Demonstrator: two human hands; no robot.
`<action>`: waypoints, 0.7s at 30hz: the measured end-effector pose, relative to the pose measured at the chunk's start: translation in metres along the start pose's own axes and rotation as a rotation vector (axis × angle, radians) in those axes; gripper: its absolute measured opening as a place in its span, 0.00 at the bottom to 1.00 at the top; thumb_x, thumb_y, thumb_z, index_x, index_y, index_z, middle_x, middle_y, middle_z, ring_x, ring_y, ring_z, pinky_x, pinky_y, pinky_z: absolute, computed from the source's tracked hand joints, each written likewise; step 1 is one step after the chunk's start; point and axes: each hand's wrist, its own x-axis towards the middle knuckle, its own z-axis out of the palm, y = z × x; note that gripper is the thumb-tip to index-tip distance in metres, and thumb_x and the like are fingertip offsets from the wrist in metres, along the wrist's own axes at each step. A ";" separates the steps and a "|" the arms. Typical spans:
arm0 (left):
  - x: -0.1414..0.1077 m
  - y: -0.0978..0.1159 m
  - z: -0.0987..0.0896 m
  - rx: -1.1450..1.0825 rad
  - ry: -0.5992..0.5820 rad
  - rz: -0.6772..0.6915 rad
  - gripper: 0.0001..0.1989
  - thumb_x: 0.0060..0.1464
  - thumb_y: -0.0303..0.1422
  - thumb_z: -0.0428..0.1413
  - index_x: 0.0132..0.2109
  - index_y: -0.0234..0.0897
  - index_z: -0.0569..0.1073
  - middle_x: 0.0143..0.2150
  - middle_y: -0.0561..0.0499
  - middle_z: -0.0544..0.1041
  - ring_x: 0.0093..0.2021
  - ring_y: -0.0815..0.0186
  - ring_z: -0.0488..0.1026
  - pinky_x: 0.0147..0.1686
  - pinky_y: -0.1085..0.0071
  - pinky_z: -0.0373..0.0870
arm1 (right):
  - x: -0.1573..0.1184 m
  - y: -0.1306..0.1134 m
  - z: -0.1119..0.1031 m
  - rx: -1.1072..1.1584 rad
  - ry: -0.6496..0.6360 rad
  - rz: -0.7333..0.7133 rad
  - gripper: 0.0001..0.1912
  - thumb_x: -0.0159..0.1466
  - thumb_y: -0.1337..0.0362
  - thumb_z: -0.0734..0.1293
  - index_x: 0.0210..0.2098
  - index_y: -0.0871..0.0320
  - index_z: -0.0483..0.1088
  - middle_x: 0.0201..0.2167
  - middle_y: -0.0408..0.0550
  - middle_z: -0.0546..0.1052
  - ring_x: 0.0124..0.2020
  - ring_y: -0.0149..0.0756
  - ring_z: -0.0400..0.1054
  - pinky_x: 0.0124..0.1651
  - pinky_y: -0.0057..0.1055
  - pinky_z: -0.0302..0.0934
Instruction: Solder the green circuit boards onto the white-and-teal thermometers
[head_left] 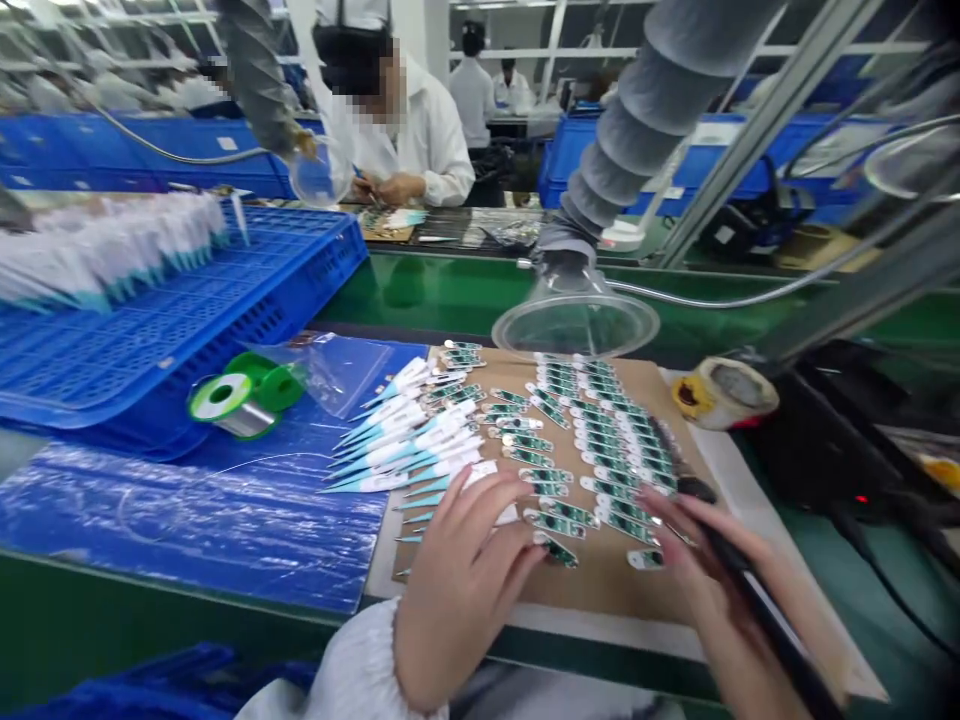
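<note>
Several small green circuit boards (pixel 600 431) lie in rows on a brown cardboard sheet (pixel 615 600). To their left are fanned white-and-blue thermometer-like sticks (pixel 390 440). My left hand (pixel 469 570) is over the lower ends of the sticks, its fingers bent and its fingertips at a small green board (pixel 557 550); whether it grips that board is hard to tell. My right hand (pixel 739 590) is closed around a black pen-like tool (pixel 765 610), its fingertips close to the right-hand rows of boards. The tool's tip is blurred.
A round clear extraction hood (pixel 576 325) hangs above the boards' far edge. Solder spools (pixel 222 397) lie on the blue mat (pixel 300 540), beside a blue crate (pixel 300 270). A yellow-rimmed pot (pixel 724 392) and black box (pixel 817 440) stand right. A person (pixel 427 130) works opposite.
</note>
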 end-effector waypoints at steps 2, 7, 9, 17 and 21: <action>0.005 0.003 -0.008 0.000 0.060 0.043 0.05 0.62 0.22 0.58 0.42 0.36 0.74 0.53 0.48 0.78 0.60 0.63 0.71 0.70 0.57 0.54 | -0.015 -0.019 0.016 0.071 -0.141 -0.031 0.21 0.64 0.61 0.71 0.56 0.50 0.71 0.50 0.50 0.80 0.43 0.43 0.79 0.33 0.28 0.76; 0.017 0.005 -0.020 -0.003 0.126 0.110 0.06 0.60 0.19 0.59 0.41 0.34 0.75 0.50 0.45 0.78 0.59 0.63 0.70 0.70 0.58 0.52 | -0.020 -0.045 0.039 0.071 -0.173 -0.120 0.18 0.65 0.65 0.71 0.53 0.45 0.70 0.44 0.40 0.82 0.38 0.32 0.80 0.26 0.16 0.71; 0.020 0.005 -0.022 -0.007 0.125 0.111 0.07 0.60 0.19 0.59 0.41 0.34 0.75 0.51 0.45 0.77 0.59 0.63 0.70 0.70 0.58 0.52 | -0.018 -0.049 0.041 0.063 -0.109 -0.142 0.14 0.65 0.66 0.70 0.50 0.45 0.72 0.39 0.36 0.83 0.33 0.28 0.79 0.29 0.14 0.71; 0.029 0.007 -0.018 -0.389 0.027 -0.239 0.06 0.64 0.23 0.56 0.40 0.39 0.72 0.40 0.54 0.77 0.43 0.72 0.76 0.44 0.78 0.71 | -0.012 -0.050 0.041 0.081 -0.062 -0.159 0.15 0.65 0.68 0.71 0.50 0.47 0.72 0.39 0.36 0.82 0.29 0.26 0.78 0.37 0.17 0.74; 0.031 0.009 -0.014 -0.389 0.023 -0.277 0.07 0.63 0.23 0.55 0.41 0.41 0.71 0.34 0.58 0.78 0.34 0.73 0.77 0.36 0.79 0.71 | -0.006 -0.053 0.044 0.075 -0.052 -0.173 0.13 0.66 0.68 0.70 0.49 0.46 0.72 0.39 0.36 0.83 0.29 0.26 0.79 0.36 0.16 0.74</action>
